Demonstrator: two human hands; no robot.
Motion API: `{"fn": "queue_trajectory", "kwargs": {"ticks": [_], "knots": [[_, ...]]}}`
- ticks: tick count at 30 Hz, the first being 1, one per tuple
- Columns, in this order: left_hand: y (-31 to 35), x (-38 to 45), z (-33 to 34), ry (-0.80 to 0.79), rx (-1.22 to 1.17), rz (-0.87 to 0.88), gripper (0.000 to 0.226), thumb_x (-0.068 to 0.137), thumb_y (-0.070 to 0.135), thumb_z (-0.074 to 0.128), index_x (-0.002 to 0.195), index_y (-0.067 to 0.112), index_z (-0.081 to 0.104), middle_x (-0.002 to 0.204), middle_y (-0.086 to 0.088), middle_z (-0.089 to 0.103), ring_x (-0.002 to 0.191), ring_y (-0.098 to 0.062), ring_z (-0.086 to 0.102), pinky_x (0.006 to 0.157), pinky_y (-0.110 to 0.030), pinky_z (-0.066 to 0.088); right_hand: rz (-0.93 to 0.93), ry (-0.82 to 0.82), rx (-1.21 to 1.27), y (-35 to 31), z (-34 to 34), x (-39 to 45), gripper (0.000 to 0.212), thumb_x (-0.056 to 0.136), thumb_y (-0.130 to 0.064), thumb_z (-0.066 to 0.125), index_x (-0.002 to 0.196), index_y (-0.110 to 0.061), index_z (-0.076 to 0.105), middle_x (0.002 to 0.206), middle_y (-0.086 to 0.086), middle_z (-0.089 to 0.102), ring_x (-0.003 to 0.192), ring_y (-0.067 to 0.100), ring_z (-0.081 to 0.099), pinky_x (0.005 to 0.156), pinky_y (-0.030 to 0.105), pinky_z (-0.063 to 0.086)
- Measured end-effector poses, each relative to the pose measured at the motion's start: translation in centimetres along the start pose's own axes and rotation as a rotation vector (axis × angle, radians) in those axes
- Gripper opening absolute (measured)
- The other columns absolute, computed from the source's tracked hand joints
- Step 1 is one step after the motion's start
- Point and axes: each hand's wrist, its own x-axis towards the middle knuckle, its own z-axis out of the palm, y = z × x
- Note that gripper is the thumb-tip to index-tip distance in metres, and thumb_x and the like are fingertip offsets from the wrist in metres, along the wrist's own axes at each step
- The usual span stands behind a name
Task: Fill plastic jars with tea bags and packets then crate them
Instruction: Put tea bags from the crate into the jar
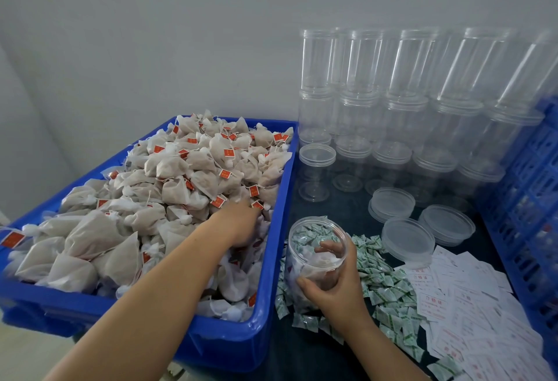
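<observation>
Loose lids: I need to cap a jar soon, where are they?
Head view, right of centre: three loose lids lie between the stacked empty jars and the white packets.

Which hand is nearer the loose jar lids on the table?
Right. The right hand grips the open jar, just left of the lids. The left hand reaches into the blue bin of tea bags, farther left.

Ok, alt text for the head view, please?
A person's left hand reaches into a blue plastic bin heaped with beige tea bags, while the right hand grips a tilted clear plastic jar, partly filled. Empty clear jars are stacked behind.
</observation>
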Motion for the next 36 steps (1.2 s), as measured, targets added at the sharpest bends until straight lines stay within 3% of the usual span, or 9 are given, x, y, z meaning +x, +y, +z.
{"fn": "queue_trajectory", "kwargs": {"ticks": [6,14,21,25,31,36], "knots": [[-0.2,0.7,-0.4,0.067,-0.029,-0.110,0.031,0.086,0.014,0.063,0.117,0.011,0.060,0.120,-0.010,0.058,0.109,-0.024,0.057,0.086,-0.029,0.045,-0.020,-0.009,0.008,-0.4,0.0,-0.1,0.087,0.055,-0.039,0.084,0.124,-0.069,0.039,0.122,-0.004,0.052,0.106,0.002,0.062,0.079,0.018,0.054],[-0.4,0.1,-0.8,0.137,-0.084,-0.104,0.021,0.088,0.009,0.058,0.109,0.010,0.060,0.116,-0.011,0.058,0.107,-0.026,0.056,0.084,-0.031,0.045,-0.044,0.001,-0.009,-0.3,0.0,-0.1,0.087,0.055,-0.040,0.084,0.123,-0.070,0.039,0.122,-0.004,0.053,0.107,0.003,0.062,0.080,0.019,0.054],[-0.1,-0.9,-1.7,0.198,-0.131,-0.108,0.009,0.091,0.019,0.054,0.099,0.017,0.056,0.112,-0.005,0.058,0.103,-0.025,0.057,0.086,-0.040,0.050,-0.052,0.002,-0.012,-0.4,0.1,0.0,0.087,0.056,-0.039,0.083,0.124,-0.070,0.039,0.122,-0.003,0.052,0.105,0.001,0.062,0.078,0.016,0.053],[0.3,-0.9,-2.1,0.339,-0.205,-0.089,0.016,0.093,0.028,0.051,0.083,0.020,0.042,0.093,-0.003,0.057,0.080,-0.020,0.052,0.068,-0.032,0.044,-0.051,0.004,-0.019,-0.6,0.1,-0.1,0.086,0.056,-0.041,0.083,0.124,-0.070,0.039,0.121,-0.003,0.052,0.105,0.000,0.062,0.077,0.016,0.053],[0.8,-1.4,-2.9,0.600,-0.484,-0.045,0.020,0.095,0.025,0.052,0.080,0.021,0.040,0.081,0.004,0.048,0.064,-0.005,0.042,0.054,-0.019,0.029,-0.050,0.004,-0.015,-0.7,0.1,-0.1,0.085,0.056,-0.039,0.082,0.122,-0.071,0.039,0.121,-0.004,0.053,0.106,0.000,0.061,0.079,0.014,0.052],[2.3,-2.8,-4.1,0.789,-0.803,0.149,0.020,0.090,0.036,0.055,0.079,0.024,0.045,0.078,0.004,0.052,0.068,-0.011,0.047,0.059,-0.019,0.041,-0.017,0.002,0.002,-0.6,0.1,-0.2,0.089,0.055,-0.040,0.082,0.132,-0.054,0.038,0.121,-0.005,0.053,0.106,-0.001,0.062,0.079,0.014,0.052]]}}
